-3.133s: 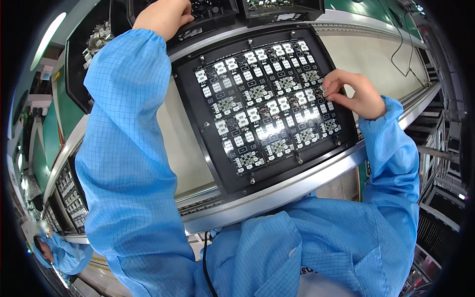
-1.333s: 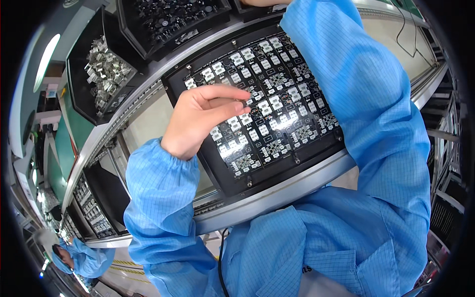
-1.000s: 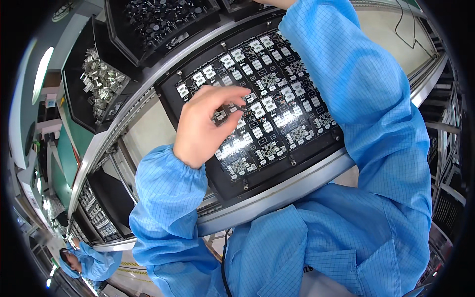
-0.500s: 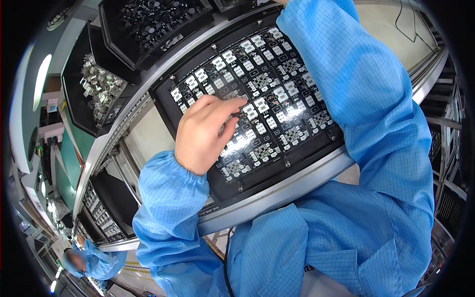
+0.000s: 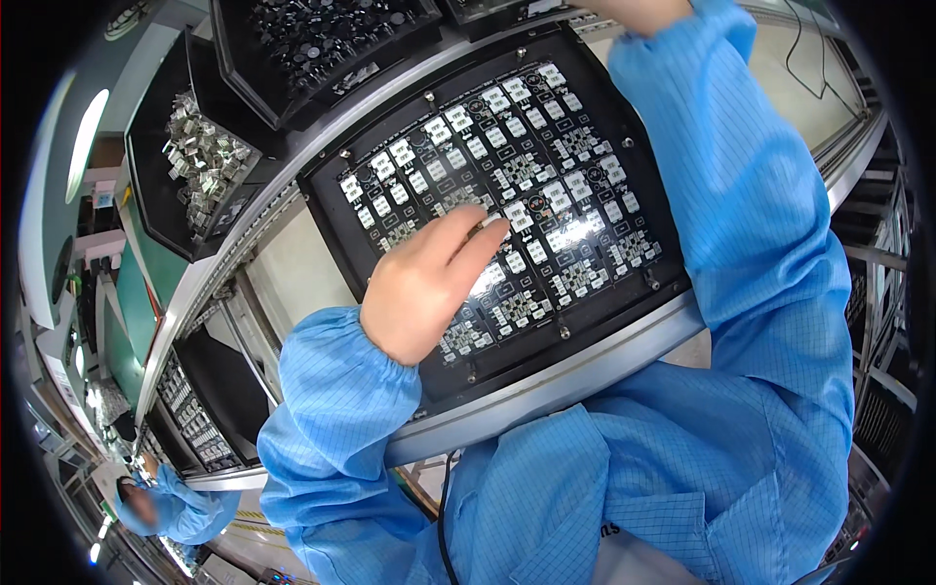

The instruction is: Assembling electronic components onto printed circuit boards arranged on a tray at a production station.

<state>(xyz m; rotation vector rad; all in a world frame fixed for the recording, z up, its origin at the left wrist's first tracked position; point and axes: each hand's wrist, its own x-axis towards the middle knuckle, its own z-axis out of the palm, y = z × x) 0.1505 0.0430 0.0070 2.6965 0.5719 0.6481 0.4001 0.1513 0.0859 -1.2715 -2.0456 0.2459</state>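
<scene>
A panel of black circuit boards with rows of white connectors lies in a black carrier frame in front of me. Over the middle of the panel, my left hand has its thumb and forefinger drawn together at one of the white parts. Whether they grip a small piece there is too small to make out. My right hand is up at the far edge of the picture, beyond the carrier's far right corner. Its fingers are cut off, so what they touch is hidden.
Beyond the carrier stand a black bin of small dark round parts and, left of it, a black bin of shiny metal pieces. A metal rail runs along the near side. Another person works at the lower left.
My left hand has moved slightly right and nearer to me, its fingers closing toward each other. My right hand has come further into the picture, shifting right with its sleeve.
</scene>
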